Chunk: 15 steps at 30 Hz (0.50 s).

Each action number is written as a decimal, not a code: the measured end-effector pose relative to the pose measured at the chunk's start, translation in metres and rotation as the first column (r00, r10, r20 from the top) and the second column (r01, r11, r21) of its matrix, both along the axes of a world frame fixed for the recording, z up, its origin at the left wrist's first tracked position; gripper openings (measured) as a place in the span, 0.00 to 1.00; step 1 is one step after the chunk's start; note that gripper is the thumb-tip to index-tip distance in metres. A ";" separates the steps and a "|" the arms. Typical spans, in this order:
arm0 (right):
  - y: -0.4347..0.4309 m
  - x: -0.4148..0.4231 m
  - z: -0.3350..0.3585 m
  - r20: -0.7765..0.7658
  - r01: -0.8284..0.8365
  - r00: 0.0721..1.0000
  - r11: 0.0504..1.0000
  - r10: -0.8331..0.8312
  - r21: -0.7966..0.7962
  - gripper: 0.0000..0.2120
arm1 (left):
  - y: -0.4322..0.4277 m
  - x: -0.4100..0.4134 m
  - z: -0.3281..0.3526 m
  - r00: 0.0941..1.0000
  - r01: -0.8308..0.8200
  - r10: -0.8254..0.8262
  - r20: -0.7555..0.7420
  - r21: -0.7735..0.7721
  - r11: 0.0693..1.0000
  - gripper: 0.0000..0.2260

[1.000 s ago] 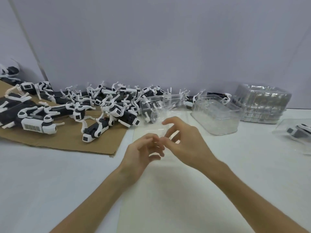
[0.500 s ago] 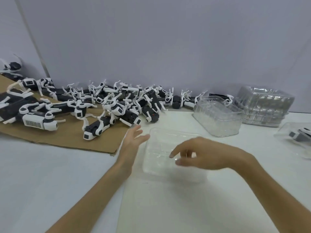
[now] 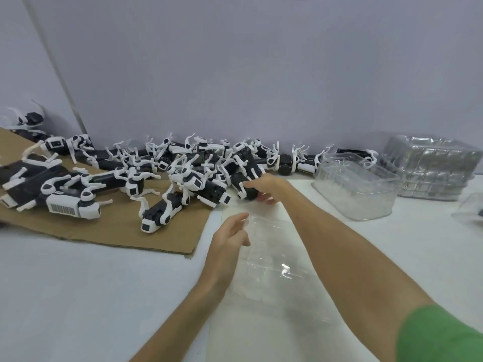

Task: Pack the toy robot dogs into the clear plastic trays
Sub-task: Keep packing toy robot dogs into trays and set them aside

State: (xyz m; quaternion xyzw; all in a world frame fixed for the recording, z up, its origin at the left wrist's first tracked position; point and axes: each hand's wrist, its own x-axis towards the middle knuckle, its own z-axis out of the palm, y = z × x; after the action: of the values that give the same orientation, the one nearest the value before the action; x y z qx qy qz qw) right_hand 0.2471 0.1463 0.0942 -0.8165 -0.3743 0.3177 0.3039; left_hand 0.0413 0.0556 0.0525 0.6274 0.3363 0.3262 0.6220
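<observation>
Black-and-white toy robot dog (image 3: 241, 184), seemingly clamped by right hand (image 3: 269, 188) fingers, lies 12 o'clock of clear plastic tray (image 3: 271, 257); left hand (image 3: 228, 239) loose-fingered.

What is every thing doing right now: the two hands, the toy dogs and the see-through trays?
pile of toy dogs: jumbled, unpacked.
end dog: gripped at the pile's right edge.
right hand: curled round the end dog.
near tray: lying flat, empty.
left hand: open, at the near tray's left edge.
spare trays: stacked, no dogs inside.
</observation>
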 end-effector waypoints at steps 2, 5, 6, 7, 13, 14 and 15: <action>0.003 -0.003 -0.005 0.006 0.024 1.000 0.999 -0.024 0.036 0.13 | -0.002 -0.001 0.001 0.999 0.033 -0.034 -0.001 -0.019 0.999 0.24; -0.006 0.000 0.008 -0.015 0.018 1.000 0.995 -0.016 0.100 0.09 | 0.000 -0.001 0.001 0.999 0.045 -0.045 -0.007 -0.034 0.998 0.24; -0.012 0.002 0.016 0.013 -0.006 1.000 0.993 0.005 0.114 0.08 | 0.000 -0.001 0.001 0.999 0.042 -0.042 -0.012 -0.037 0.998 0.24; -0.020 0.005 0.025 0.072 -0.043 0.997 0.992 0.035 0.119 0.06 | 0.000 -0.001 0.002 0.999 0.038 -0.039 -0.016 -0.040 0.998 0.23; -0.099 0.026 0.060 0.281 -0.158 0.956 0.955 0.084 0.252 0.04 | -0.002 0.002 0.004 0.999 0.034 -0.034 -0.013 -0.027 0.999 0.20; -0.115 0.026 0.062 0.220 -0.140 0.973 0.929 0.065 0.343 0.06 | -0.002 0.002 0.002 0.999 0.030 -0.030 -0.013 -0.027 0.999 0.18; -0.132 0.024 0.064 0.167 -0.126 0.984 0.891 0.057 0.437 0.09 | -0.001 0.003 0.001 1.000 0.023 -0.024 -0.012 -0.028 0.999 0.15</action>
State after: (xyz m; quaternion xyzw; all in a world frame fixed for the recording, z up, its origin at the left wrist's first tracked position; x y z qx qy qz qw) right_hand 0.2714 0.0145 0.1581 -0.7281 -0.4968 0.1751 0.4386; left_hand 0.0444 0.0550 0.0535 0.6247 0.3373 0.3102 0.6322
